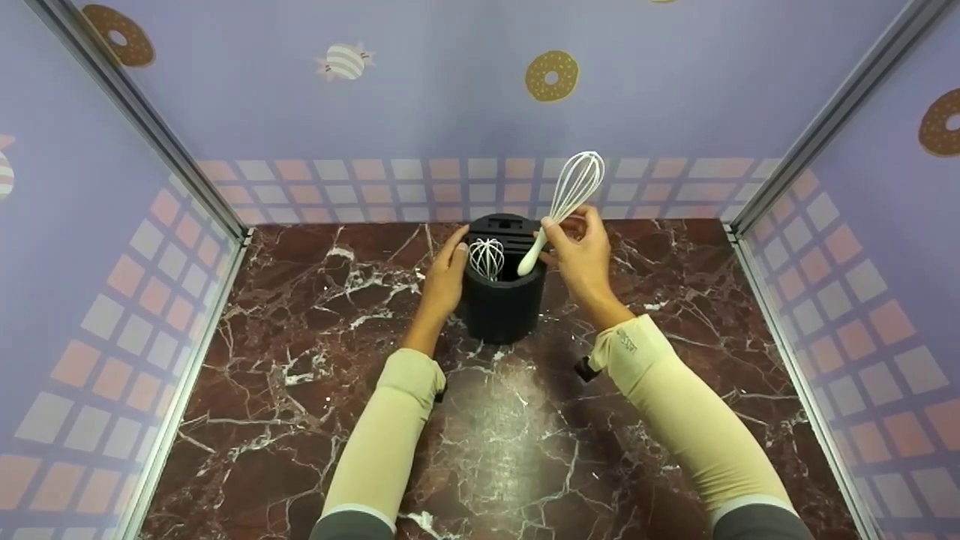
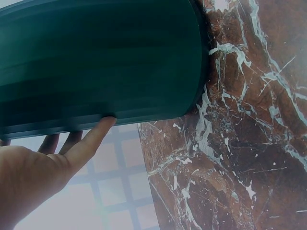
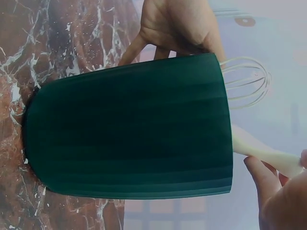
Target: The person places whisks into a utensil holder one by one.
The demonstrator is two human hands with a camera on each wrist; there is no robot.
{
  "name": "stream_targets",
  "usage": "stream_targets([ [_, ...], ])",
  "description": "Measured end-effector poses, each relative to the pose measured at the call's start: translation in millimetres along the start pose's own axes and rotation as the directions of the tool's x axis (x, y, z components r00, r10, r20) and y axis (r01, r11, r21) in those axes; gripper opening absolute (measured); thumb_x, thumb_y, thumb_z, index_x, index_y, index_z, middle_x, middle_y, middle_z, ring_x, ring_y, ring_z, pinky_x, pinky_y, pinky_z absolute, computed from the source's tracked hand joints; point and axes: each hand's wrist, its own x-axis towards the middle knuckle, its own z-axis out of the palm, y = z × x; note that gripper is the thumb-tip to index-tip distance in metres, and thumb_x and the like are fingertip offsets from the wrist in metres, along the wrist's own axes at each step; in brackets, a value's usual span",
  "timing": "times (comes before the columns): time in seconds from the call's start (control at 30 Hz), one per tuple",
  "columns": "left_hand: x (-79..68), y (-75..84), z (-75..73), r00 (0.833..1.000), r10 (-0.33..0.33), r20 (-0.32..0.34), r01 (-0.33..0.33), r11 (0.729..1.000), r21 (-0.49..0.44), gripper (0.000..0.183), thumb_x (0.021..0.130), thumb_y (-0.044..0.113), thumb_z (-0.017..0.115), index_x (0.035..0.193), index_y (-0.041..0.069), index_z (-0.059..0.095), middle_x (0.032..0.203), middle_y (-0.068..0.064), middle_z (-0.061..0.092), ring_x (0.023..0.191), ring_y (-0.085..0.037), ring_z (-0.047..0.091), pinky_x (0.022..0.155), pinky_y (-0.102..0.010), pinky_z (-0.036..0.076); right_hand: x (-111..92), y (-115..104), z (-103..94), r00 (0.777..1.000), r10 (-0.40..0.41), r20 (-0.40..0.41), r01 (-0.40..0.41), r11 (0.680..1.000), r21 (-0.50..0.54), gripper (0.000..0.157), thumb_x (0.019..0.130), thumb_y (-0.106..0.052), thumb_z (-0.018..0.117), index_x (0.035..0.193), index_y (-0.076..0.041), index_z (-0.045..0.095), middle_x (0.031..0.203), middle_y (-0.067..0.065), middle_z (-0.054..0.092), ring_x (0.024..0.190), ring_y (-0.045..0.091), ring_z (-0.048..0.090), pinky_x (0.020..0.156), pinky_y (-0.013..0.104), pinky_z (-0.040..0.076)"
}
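A dark utensil holder, dark green in the wrist views, stands upright on the marbled surface. My right hand pinches a white whisk where its pale handle meets the wires. The wires point up and right; the handle end overlaps the holder's open front part, at the rim. Another whisk stands inside that opening at the left, wires up, its handle hidden. My left hand rests against the holder's left side, thumb near the rim; in the left wrist view its extended fingers touch the wall.
Slots run across the holder's rear top. Close behind it rises a lilac back wall with printed doughnuts and tiles. Side walls with metal edge strips bound the brown marbled surface.
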Motion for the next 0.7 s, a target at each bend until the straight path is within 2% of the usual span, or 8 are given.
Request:
stream_targets([
  [0.33,-0.1,0.6,0.1,1.000,-0.001,0.004,0.001,1.000,-0.002,0.047,0.109,0.048,0.040,0.153,0.033,0.048,0.158,-0.003,0.048,0.145,-0.032,0.044,0.118,-0.056,0.034,-3.2,4.6,0.3,0.999,-0.005,0.045,0.008,0.998,-0.060,0.048,0.093,-0.015,0.076,0.129,0.004,0.049,0.109,0.009,0.064,0.098,0.024,0.073,0.079,0.046,0.062],
  [0.53,-0.6,0.6,0.1,1.000,-0.017,0.024,0.017,1.000,-0.010,0.046,0.109,0.048,0.040,0.153,0.039,0.046,0.158,-0.003,0.048,0.145,-0.033,0.044,0.117,-0.058,0.034,-3.8,6.6,0.2,0.999,0.000,0.054,0.003,0.998,-0.064,0.049,0.092,-0.016,0.077,0.128,0.001,0.049,0.114,0.015,0.066,0.098,0.023,0.072,0.084,0.054,0.060],
  [0.7,0.1,-0.1,0.5,1.000,-0.012,0.010,0.012,1.000,-0.005,0.045,0.109,0.047,0.040,0.152,0.038,0.048,0.158,-0.003,0.048,0.145,-0.032,0.045,0.118,-0.056,0.034,-4.3,5.5,0.7,0.997,0.003,0.072,0.000,0.999,-0.050,0.054,0.090,-0.016,0.080,0.130,-0.001,0.048,0.120,0.020,0.066,0.100,0.023,0.072,0.084,0.052,0.061],
])
